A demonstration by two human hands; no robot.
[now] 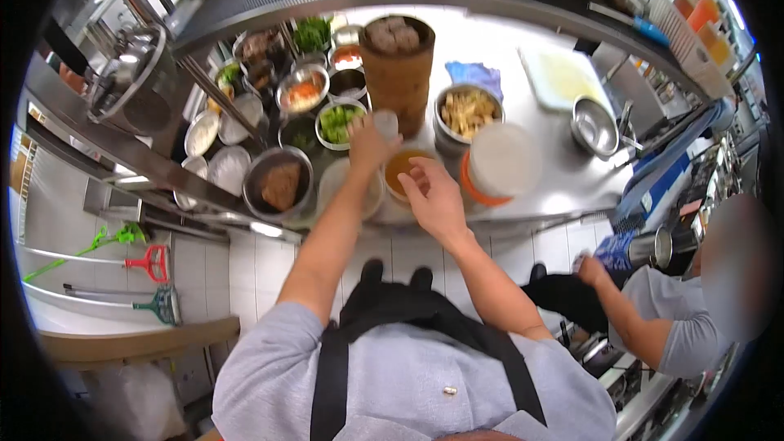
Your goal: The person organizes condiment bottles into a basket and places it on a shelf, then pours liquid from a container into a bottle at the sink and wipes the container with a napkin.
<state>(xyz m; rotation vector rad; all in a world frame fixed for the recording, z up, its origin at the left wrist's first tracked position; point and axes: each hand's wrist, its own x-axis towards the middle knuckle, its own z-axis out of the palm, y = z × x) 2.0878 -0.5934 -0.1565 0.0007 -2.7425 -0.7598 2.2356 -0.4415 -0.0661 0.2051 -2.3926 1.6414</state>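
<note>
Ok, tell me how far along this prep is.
Looks done: green pieces and tan pieces sit cut in bowls. In hand: the left hand holds a small pale container; the right hand is by the orange liquid. Possibly left: the brown chunk sits in one large piece. The rest I can't judge.

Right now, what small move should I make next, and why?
I'd probably ease your left hand slightly away from the bamboo stack: it holds a small pale cup close beside that tall stack, with the orange liquid uncovered nearby.
</note>
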